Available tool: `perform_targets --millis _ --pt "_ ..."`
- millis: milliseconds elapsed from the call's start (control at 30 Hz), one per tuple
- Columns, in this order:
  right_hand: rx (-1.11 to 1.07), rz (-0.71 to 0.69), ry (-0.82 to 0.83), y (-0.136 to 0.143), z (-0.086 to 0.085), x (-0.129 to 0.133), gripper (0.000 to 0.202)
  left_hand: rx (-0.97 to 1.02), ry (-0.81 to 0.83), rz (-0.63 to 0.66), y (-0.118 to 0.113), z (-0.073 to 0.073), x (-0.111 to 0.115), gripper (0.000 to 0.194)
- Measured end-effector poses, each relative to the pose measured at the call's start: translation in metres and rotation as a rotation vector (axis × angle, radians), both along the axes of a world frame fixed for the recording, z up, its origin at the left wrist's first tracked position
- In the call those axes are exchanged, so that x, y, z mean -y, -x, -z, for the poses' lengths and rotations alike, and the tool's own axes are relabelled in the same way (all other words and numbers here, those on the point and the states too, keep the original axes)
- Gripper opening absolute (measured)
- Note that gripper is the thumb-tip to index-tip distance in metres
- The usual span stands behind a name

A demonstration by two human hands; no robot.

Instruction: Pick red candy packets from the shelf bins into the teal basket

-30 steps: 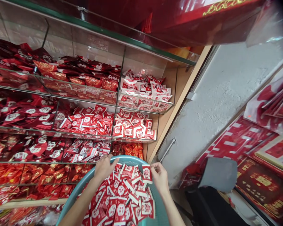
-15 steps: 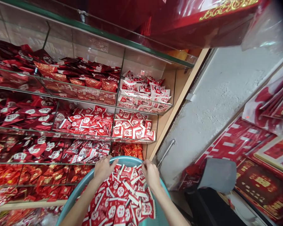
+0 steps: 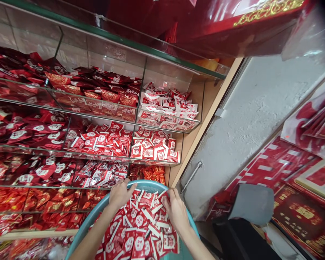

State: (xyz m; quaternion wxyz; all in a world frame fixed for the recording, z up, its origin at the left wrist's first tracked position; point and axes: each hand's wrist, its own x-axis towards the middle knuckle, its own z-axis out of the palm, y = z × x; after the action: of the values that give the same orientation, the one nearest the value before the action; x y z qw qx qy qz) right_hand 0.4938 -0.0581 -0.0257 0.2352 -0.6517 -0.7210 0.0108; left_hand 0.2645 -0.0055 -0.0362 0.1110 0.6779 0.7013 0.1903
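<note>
The basket [image 3: 150,182] is teal and round, with fine mesh in its far wall and a smooth rim, its near part cut off by the lower edge. Packets [image 3: 139,221] fill it in a loose heap: small, red, rectangular, with white end strips and pale printed emblems. They lie at all angles, some flat, others tilted, overlapping, and look sealed.

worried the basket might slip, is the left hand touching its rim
Touching. The head view shows the left hand hooked over the teal basket's rim, its thumb on the inner side and the rim passing under the hand.
</note>
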Motion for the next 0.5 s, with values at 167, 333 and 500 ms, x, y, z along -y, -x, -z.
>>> perform_targets --millis 167,333,500 --pt "0.054 -0.019 -0.003 -0.003 0.007 0.009 0.017 -0.014 -0.014 0.005 0.000 0.000 0.001 0.047" --pt "0.049 -0.034 -0.054 -0.003 -0.004 0.007 0.017 -0.016 -0.029 0.002 0.000 0.002 0.001 0.051" --pt "-0.014 -0.162 -0.266 0.001 -0.059 -0.010 0.022 -0.019 -0.035 -0.005 0.000 0.002 0.002 0.052"
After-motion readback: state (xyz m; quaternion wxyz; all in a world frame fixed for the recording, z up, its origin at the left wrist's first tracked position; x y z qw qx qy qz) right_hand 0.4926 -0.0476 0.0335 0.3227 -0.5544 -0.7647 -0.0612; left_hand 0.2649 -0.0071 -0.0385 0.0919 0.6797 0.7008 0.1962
